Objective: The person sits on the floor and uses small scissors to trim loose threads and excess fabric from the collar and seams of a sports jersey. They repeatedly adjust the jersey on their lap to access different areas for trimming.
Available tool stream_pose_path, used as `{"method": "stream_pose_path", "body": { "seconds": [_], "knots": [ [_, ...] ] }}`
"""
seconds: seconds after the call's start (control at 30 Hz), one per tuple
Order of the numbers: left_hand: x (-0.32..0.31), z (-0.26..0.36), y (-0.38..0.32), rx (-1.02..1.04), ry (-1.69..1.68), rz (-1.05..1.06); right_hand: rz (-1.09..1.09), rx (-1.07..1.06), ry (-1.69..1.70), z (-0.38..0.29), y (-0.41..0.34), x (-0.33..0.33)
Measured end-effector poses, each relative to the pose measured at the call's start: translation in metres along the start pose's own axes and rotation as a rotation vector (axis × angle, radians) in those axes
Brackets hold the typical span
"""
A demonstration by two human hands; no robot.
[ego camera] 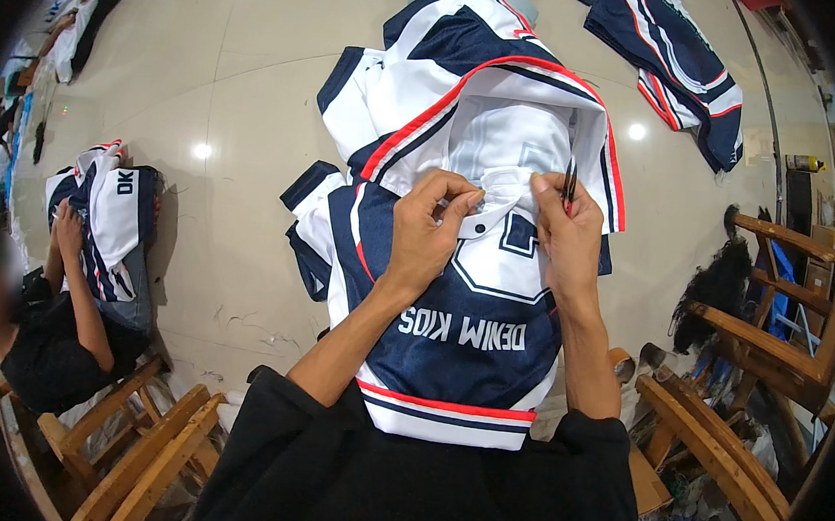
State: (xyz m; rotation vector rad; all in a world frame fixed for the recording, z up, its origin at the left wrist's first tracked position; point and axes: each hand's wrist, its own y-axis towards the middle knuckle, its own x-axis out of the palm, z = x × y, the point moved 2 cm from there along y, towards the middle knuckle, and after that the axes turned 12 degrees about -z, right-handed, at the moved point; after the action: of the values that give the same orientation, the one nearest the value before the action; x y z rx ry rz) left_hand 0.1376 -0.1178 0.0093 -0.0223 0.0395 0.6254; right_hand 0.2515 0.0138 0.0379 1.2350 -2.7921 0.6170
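A navy and white jersey with red stripes (446, 364) lies over the lap and onto the pale surface before me, its printed lettering upside down in the view. My left hand (434, 225) pinches the gathered white neck part (506, 187) at its left side. At its right side my right hand (565, 227) pinches the same white cloth between thumb and finger. Small thread snips, dark with a bit of red (570, 188), rest in my right hand. A dark round snap button (480, 228) shows on the white cloth between the hands. More striped jersey cloth (428, 109) lies beyond.
More navy and white garments (681, 68) lie at the upper right. At the left a co-worker in black (55, 358) handles a similar garment (112, 210). Wooden stools or benches stand at lower left (150, 452) and right (767, 343). Loose threads (274, 337) lie on the pale surface.
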Motion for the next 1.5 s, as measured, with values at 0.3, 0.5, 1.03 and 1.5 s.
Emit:
{"method": "stream_pose_path", "body": {
  "seconds": [0.3, 0.5, 1.03, 1.5],
  "knots": [
    [0.003, -0.013, -0.001, -0.078, -0.180, -0.019, -0.530, -0.482, -1.417, -0.056, 0.009, 0.013],
    [0.002, -0.007, 0.003, -0.124, -0.024, -0.076, -0.694, -0.439, -1.743, -0.062, 0.026, 0.016],
    [-0.025, 0.004, -0.014, 0.042, -0.170, 0.203, -0.724, -0.265, -1.633, -0.074, 0.040, 0.012],
    [-0.182, 0.015, -0.095, -0.230, 0.604, 0.143, -0.631, -0.161, -1.289, -0.064, 0.035, 0.021]
  ]
}}
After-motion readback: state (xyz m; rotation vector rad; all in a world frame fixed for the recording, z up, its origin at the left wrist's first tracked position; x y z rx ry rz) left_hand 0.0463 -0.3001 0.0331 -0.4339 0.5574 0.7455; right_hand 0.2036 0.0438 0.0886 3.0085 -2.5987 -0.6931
